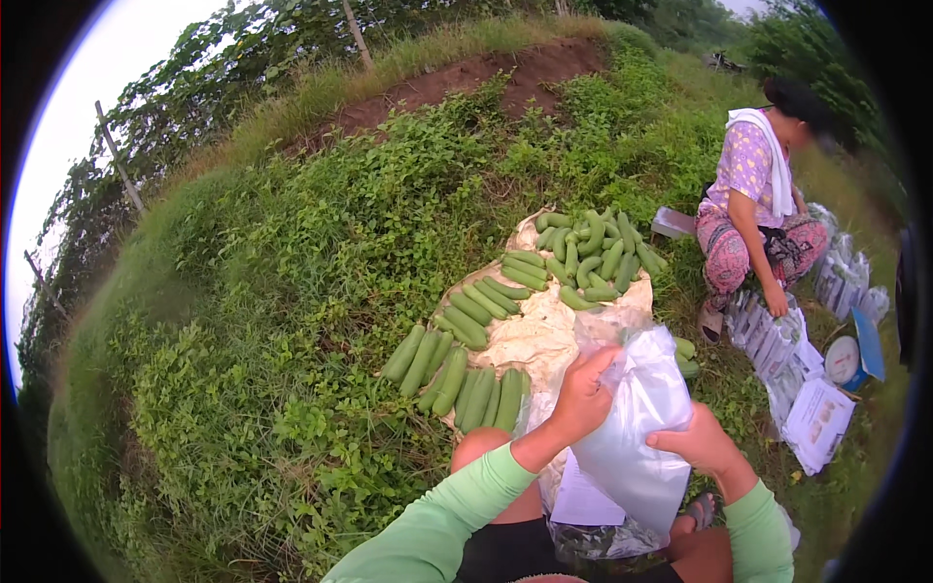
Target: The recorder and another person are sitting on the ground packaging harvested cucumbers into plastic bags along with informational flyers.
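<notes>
In front of my knees I hold up a whitish translucent plastic bag (637,428). My left hand (583,394) has its fingers closed on the bag's upper left edge. On the other side my right hand (702,442) grips it, thumb across the front. Under it, a white printed sheet (586,496) and some clear plastic lie by my lap. Long green vegetables (473,309), gourds or cucumbers, rest in rows on a beige cloth (530,340) just beyond my hands. A looser heap of them (595,248) covers the cloth's far end.
At right another person (753,204) squats, one hand down at a row of plastic-wrapped packs (768,335). Nearby are a white printed packet (816,423), a round white lid-like thing (842,360) and a blue panel (868,342). Dense green plants (321,291) spread leftward.
</notes>
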The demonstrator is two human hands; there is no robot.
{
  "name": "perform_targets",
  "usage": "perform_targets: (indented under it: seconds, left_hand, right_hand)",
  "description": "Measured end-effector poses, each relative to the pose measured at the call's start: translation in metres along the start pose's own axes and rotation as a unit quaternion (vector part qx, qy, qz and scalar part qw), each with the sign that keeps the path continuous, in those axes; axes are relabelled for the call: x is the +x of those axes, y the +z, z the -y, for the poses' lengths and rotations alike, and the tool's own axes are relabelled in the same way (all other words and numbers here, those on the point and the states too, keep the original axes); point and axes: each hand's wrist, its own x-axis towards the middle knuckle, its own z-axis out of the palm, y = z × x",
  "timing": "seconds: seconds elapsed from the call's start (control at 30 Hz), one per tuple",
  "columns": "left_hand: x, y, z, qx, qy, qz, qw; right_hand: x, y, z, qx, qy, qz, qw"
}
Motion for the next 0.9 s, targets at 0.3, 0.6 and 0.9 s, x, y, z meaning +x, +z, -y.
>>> perform_targets:
  seconds: [0.3, 0.6, 0.9]
  left_hand:
    - [0.011, -0.024, 0.012, -0.006, -0.065, 0.040, 0.997]
    - [0.006, -0.057, 0.032, -0.003, -0.164, -0.054, 0.985]
    - [-0.005, -0.072, 0.050, 0.035, -0.159, -0.004, 0.987]
  right_hand:
    - [0.030, -0.081, -0.023, -0.333, -0.139, -0.098, 0.927]
    - [-0.077, -0.275, -0.075, -0.520, -0.070, -0.478, 0.704]
    - [-0.251, -0.319, -0.302, -0.599, 0.301, -0.434, 0.602]
